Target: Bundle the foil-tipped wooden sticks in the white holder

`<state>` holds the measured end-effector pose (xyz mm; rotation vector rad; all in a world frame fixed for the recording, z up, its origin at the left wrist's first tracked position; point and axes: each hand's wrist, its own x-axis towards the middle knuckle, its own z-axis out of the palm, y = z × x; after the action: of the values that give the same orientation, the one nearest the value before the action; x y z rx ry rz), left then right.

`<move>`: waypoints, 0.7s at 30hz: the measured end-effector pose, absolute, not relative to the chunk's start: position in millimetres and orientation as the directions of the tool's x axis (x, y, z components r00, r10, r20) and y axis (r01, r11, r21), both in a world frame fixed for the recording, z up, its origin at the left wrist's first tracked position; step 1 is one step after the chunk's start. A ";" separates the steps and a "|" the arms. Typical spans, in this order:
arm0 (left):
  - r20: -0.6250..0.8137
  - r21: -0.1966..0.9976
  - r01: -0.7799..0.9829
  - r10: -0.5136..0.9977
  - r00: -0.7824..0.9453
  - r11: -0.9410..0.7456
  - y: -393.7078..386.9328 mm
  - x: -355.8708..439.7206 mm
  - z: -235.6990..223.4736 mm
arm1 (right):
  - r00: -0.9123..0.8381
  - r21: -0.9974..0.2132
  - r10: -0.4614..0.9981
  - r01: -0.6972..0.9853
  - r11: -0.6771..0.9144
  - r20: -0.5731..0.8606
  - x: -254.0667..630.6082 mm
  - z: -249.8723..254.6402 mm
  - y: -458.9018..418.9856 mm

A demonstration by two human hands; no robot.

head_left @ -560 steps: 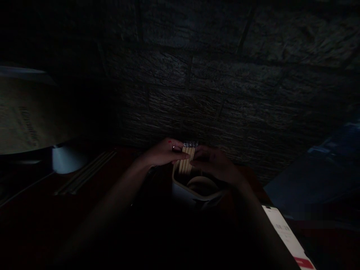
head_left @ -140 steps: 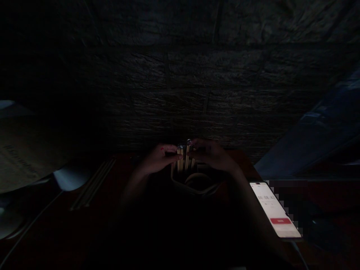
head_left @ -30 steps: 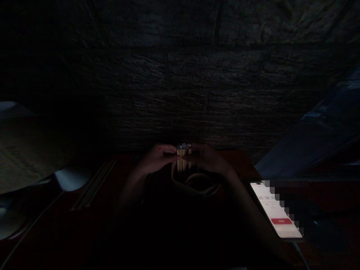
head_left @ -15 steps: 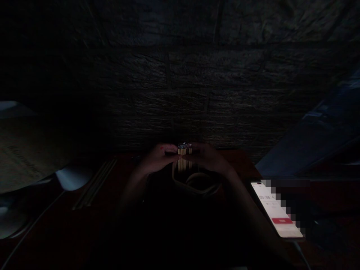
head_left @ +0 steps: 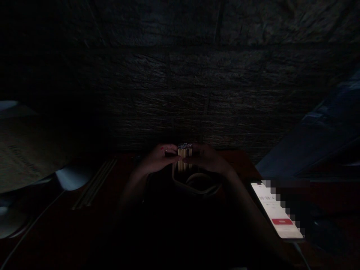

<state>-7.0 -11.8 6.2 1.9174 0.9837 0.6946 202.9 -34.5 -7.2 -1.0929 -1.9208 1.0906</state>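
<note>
Upright in the middle of the dim view stands a bundle of thin pale sticks (head_left: 184,153), with shiny, silvery bits at its top. My left hand (head_left: 157,159) grips it from the left, thumb across the near side. From the right, my right hand (head_left: 210,159) closes on the same bundle, its thumb meeting the sticks too. The lower ends drop into or behind a dark open container (head_left: 197,191), whose rim shows just below my hands. A curved edge (head_left: 200,175) is visible inside it. Darkness hides most of my fingers on the far side.
Several long thin sticks (head_left: 95,183) lie on the dark reddish table (head_left: 56,232) at left. Beyond them are a brown printed package (head_left: 28,153) and a white cable (head_left: 36,221). A lit phone (head_left: 277,210) lies at right, plugged in. A stone-textured wall (head_left: 185,75) rises behind.
Both thumbs have shifted slightly on the bundle, and a little more of the sticks shows above them. Otherwise the scene is the same.
</note>
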 end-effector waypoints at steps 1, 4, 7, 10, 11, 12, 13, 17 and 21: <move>0.091 0.872 0.366 0.841 0.533 -0.326 -11.8 -7.2 5.8 | -0.430 -0.895 0.892 0.330 0.299 0.139 203.2 -7.0 -34.7; 0.091 0.876 0.362 0.847 0.523 -0.318 -11.9 -7.9 5.0 | -0.452 -0.913 0.881 0.286 0.290 0.138 204.2 -4.1 -36.4; 0.092 0.882 0.355 0.851 0.517 -0.311 -12.0 -8.1 4.0 | -0.454 -0.918 0.882 0.285 0.275 0.124 205.4 -0.3 -37.9; 0.103 0.893 0.335 0.862 0.497 -0.300 -12.0 -7.2 3.2 | -0.439 -0.919 0.889 0.283 0.273 0.129 206.0 1.1 -37.9; 0.108 0.898 0.328 0.868 0.485 -0.294 -12.0 -6.7 3.0 | -0.437 -0.919 0.889 0.277 0.279 0.138 206.0 1.1 -37.7; 0.111 0.901 0.324 0.874 0.473 -0.290 -12.0 -6.2 3.0 | -0.434 -0.917 0.889 0.277 0.286 0.146 205.8 1.2 -37.7; 0.112 0.902 0.322 0.878 0.465 -0.286 -12.0 -5.6 3.1 | -0.429 -0.913 0.891 0.286 0.292 0.150 205.6 1.4 -37.9; 0.118 0.901 0.309 0.856 0.503 -0.305 -12.7 -3.7 4.6 | -0.408 -0.896 0.902 0.333 0.294 0.145 204.1 5.2 -40.3; 0.106 0.896 0.317 0.844 0.526 -0.310 -13.4 -2.9 4.4 | -0.390 -0.892 0.907 0.336 0.302 0.160 203.7 7.2 -41.2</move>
<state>-2.9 -13.4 4.4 1.8673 0.9569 0.7375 203.7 -41.2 7.2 -1.1075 -1.8838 1.0569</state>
